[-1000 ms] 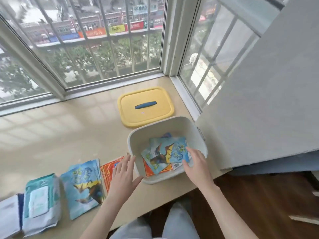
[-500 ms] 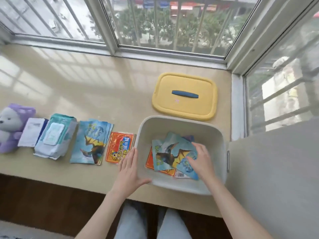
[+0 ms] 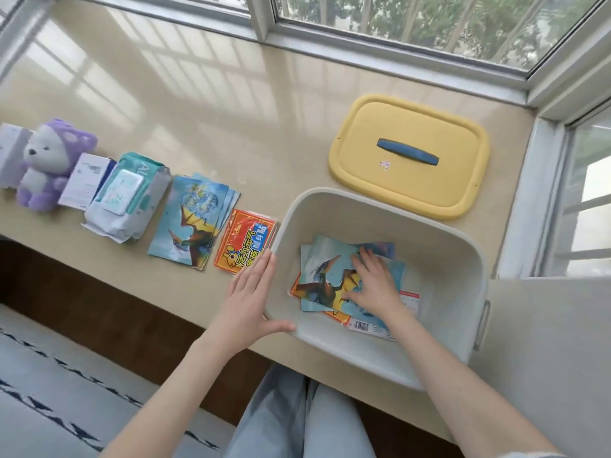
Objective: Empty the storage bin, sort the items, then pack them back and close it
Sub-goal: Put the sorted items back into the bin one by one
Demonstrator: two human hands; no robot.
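A white storage bin (image 3: 456, 246) stands on the beige sill at the near edge. Inside lie blue dinosaur packets (image 3: 325, 272) over an orange packet, partly hidden. My right hand (image 3: 375, 285) lies flat on the blue packets with fingers spread. My left hand (image 3: 249, 302) rests open against the bin's left outer wall, thumb along its near rim. The yellow lid (image 3: 410, 180) with a blue handle lies behind the bin. Left of the bin, in a row: an orange packet (image 3: 244, 242), a stack of blue dinosaur packets (image 3: 193, 219), a wet-wipes pack (image 3: 127, 196), a white box (image 3: 84, 180), a purple plush toy (image 3: 44, 166).
Window frames (image 3: 363, 57) line the back and right of the sill. A grey wall panel (image 3: 545, 358) stands close to the bin's right side. Below the sill's near edge are my knees in light jeans (image 3: 297, 418), a dark wood floor and a patterned rug (image 3: 66, 391).
The view has swung left and down, bringing the plush toy and the box into sight. My right hand has gone from the packets' right edge to lying flat on top of them. The left hand has stayed by the bin's wall.
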